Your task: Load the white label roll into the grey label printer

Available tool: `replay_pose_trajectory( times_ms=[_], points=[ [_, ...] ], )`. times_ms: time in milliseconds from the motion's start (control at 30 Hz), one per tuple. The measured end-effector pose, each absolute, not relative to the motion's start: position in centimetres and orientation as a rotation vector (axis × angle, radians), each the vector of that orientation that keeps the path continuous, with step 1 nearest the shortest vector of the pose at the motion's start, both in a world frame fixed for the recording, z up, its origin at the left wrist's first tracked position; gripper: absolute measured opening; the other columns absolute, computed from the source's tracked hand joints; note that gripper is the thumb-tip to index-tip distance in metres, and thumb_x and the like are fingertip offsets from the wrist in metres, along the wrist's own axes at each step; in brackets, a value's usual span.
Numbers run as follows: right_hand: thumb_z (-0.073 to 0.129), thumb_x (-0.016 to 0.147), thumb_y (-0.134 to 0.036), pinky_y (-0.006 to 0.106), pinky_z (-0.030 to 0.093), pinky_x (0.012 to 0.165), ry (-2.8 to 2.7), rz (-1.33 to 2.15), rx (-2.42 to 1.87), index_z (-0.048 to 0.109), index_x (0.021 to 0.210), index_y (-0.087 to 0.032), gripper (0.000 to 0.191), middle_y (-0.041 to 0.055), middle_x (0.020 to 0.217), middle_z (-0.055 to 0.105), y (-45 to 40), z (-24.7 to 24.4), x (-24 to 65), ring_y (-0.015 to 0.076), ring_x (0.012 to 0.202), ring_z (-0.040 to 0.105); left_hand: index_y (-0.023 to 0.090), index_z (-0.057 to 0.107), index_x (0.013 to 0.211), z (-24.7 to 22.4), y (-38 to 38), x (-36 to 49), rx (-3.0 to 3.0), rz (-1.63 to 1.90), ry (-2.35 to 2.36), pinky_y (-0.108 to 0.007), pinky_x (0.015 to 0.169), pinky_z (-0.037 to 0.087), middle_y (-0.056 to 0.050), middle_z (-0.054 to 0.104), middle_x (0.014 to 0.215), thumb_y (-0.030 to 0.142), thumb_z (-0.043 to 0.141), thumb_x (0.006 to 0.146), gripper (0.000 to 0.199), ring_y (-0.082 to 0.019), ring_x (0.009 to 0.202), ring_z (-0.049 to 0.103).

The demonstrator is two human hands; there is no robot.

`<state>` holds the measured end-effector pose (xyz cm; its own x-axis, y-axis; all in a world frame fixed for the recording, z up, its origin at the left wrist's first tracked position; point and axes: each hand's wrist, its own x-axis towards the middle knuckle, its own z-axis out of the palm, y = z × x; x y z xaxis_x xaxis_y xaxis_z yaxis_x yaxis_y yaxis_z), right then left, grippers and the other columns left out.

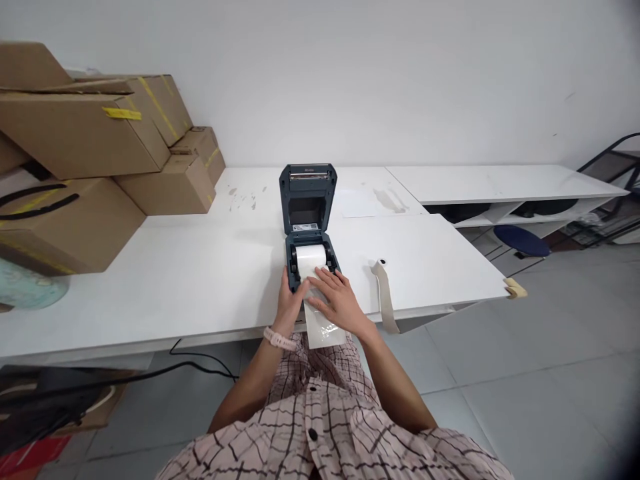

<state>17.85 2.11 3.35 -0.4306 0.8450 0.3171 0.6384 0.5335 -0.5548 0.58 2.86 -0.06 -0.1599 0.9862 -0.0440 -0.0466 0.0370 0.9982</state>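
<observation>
A dark blue label printer [307, 200] stands on the white table [200, 280] with its lid raised. A white label roll [311, 255] lies in its bay. A strip of label paper [323, 327] runs from the roll over the table's front edge. My right hand [337, 300] lies flat on that strip, fingers spread, pressing it down at the printer's front. My left hand [289, 303], with a pale watch on the wrist, grips the printer's front left corner beside the strip.
Several cardboard boxes [100, 160] are stacked at the table's left end. A loose backing strip [385, 293] hangs over the front edge to the right. A lower white shelf [500, 183] stands at the right rear. Black cables [125, 377] trail on the floor at left.
</observation>
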Motion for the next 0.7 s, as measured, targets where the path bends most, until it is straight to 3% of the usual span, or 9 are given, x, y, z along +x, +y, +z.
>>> replay_pose_trajectory(
  times_ms=[133, 300, 367, 467, 567, 700],
  points=[
    [0.051, 0.099, -0.059, 0.053, 0.041, 0.117, -1.787, 0.705, -1.096, 0.061, 0.139, -0.031, 0.051, 0.0069, 0.143, 0.064, 6.9, 7.8, 19.7, 0.0283, 0.135, 0.058, 0.032, 0.016, 0.163, 0.6, 0.0, 0.9, 0.998, 1.22, 1.169, -0.045, 0.109, 0.051, -0.012, 0.038, 0.164, 0.056, 0.076, 0.08, 0.105, -0.036, 0.145, 0.045],
    [0.047, 0.086, -0.083, 0.054, 0.022, 0.127, -1.558, 0.635, -1.002, 0.04, 0.154, -0.032, 0.086, 0.0035, 0.166, 0.036, 19.2, 15.2, 19.4, 0.0288, 0.155, 0.029, 0.032, 0.013, 0.164, 1.4, 0.1, 0.5, 0.981, 1.161, 1.204, -0.046, 0.107, 0.053, -0.013, 0.034, 0.166, 0.055, 0.078, 0.079, 0.109, -0.036, 0.146, 0.044],
    [0.042, 0.085, -0.088, 0.055, 0.017, 0.127, -1.61, 0.733, -0.964, 0.044, 0.152, -0.029, 0.089, 0.0051, 0.164, 0.038, 22.6, 16.9, 18.7, 0.0293, 0.155, 0.028, 0.031, 0.015, 0.164, 1.6, 0.3, 0.6, 0.999, 1.156, 1.227, -0.046, 0.109, 0.052, -0.013, 0.033, 0.166, 0.055, 0.078, 0.079, 0.108, -0.037, 0.147, 0.043],
    [0.037, 0.087, -0.086, 0.051, 0.022, 0.126, -1.639, 0.76, -0.937, 0.057, 0.14, -0.024, 0.084, 0.0086, 0.154, 0.051, 22.7, 17.6, 18.0, 0.0288, 0.148, 0.039, 0.029, 0.018, 0.163, 1.5, 0.3, 0.6, 1.024, 1.179, 1.228, -0.047, 0.112, 0.049, -0.014, 0.037, 0.164, 0.055, 0.078, 0.078, 0.108, -0.036, 0.146, 0.044],
    [0.035, 0.095, -0.078, 0.047, 0.03, 0.123, -1.601, 0.607, -0.913, 0.065, 0.129, -0.026, 0.069, 0.0069, 0.14, 0.06, 17.2, 16.3, 18.2, 0.0255, 0.138, 0.049, 0.03, 0.019, 0.163, 0.8, 0.1, 0.0, 1.047, 1.176, 1.173, -0.047, 0.116, 0.045, -0.011, 0.037, 0.165, 0.054, 0.079, 0.077, 0.107, -0.035, 0.148, 0.042],
    [0.048, 0.099, -0.063, 0.046, 0.041, 0.115, -1.517, 0.591, -0.917, 0.071, 0.116, -0.031, 0.043, 0.0049, 0.124, 0.067, 7.8, 12.0, 19.1, 0.0244, 0.125, 0.058, 0.032, 0.023, 0.162, 0.3, -0.3, -1.6, 0.966, 1.191, 1.157, -0.048, 0.124, 0.033, -0.007, 0.027, 0.17, 0.066, 0.063, 0.086, 0.093, -0.031, 0.155, 0.028]
  ],
)
